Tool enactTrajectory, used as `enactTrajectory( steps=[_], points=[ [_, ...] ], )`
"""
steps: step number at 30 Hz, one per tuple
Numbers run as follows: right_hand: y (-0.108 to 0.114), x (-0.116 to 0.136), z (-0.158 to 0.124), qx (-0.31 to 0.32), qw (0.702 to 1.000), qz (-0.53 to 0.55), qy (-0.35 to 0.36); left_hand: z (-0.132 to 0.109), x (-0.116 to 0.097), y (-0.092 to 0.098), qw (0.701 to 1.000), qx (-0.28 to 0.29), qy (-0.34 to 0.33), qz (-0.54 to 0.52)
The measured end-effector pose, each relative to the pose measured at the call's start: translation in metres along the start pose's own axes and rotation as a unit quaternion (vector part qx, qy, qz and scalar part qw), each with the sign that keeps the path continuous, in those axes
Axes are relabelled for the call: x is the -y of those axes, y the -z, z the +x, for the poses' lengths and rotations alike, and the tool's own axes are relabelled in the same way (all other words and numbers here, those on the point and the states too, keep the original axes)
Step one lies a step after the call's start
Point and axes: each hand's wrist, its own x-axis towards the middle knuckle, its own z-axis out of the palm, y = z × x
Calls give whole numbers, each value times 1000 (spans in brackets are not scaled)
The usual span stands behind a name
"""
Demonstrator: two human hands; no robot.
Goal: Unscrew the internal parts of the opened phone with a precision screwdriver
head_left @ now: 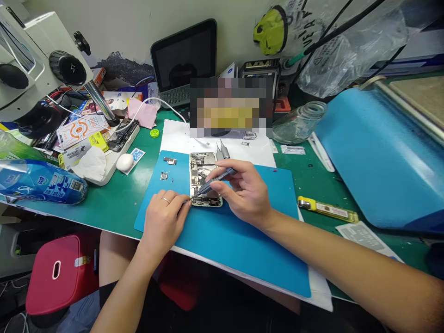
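An opened smartphone (204, 178) lies on the blue mat (243, 249), its inner boards and parts exposed. The fingers of my left hand (166, 212), a ring on one of them, are closed at the phone's lower left corner. Between the thumb and fingers of my right hand (248, 192) is a slim grey screwdriver (211, 182), tilted, its tip down at that same corner near my left fingertips. What the tip touches is too small to make out. Left of the phone lie a small metal part (169, 161), another small module (164, 175) and a tiny piece.
Grey tool tips (222, 150) stand behind the phone. A glass jar (300, 122), a yellow cutter (328, 209) and a blue pad (367, 162) lie right. Left are a blue bottle (41, 181), a white tray (113, 173) and a microscope (55, 64).
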Motion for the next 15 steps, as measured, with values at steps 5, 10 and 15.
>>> enactTrajectory(
  steps=[5, 10, 15],
  points=[
    [0, 1, -1, -3, 1000, -2, -16, 0, 0, 0, 1000, 1, 3, 0],
    [1, 1, -2, -1, 1000, 6, -17, 1, 0, 0, 1000, 2, 4, -3],
    [1, 0, -2, 4, 1000, 13, -8, 1, 0, 0, 1000, 1, 3, -5]
  ],
)
